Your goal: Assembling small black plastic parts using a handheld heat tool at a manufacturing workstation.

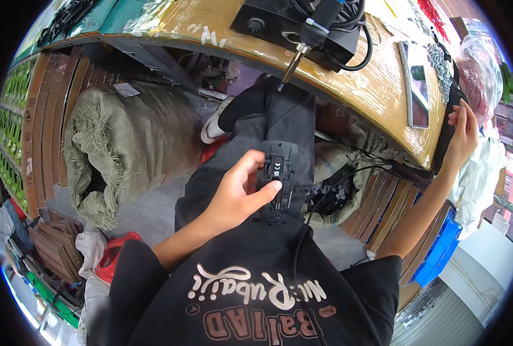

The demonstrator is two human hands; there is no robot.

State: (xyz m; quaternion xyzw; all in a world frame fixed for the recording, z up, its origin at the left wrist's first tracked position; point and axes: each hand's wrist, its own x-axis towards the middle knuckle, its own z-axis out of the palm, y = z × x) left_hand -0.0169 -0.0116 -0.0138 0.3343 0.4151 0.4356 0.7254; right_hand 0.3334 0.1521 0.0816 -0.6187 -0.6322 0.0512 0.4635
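Observation:
My left hand (pixel 239 190) grips a black plastic housing (pixel 278 173) over my lap, thumb on its face and fingers round its left side. Small white print and several slots show on the housing. Out to the right, my right hand (pixel 464 135) is raised beside the workbench's right end, next to a clear plastic bag of red pieces (pixel 474 86). Its fingers are drawn together; whatever lies between them is too small to tell. An electric screwdriver (pixel 302 55) rests at the bench edge, bit pointing toward my knees.
On the wooden workbench (pixel 371 92) are a black box (pixel 262 22) with coiled cable, a phone-like slab (pixel 416 86) and a heap of small silver screws (pixel 439 69). A large woven sack (pixel 135 132) stands left, near a red stool (pixel 115 254). A black cable (pixel 325 199) crosses my right side.

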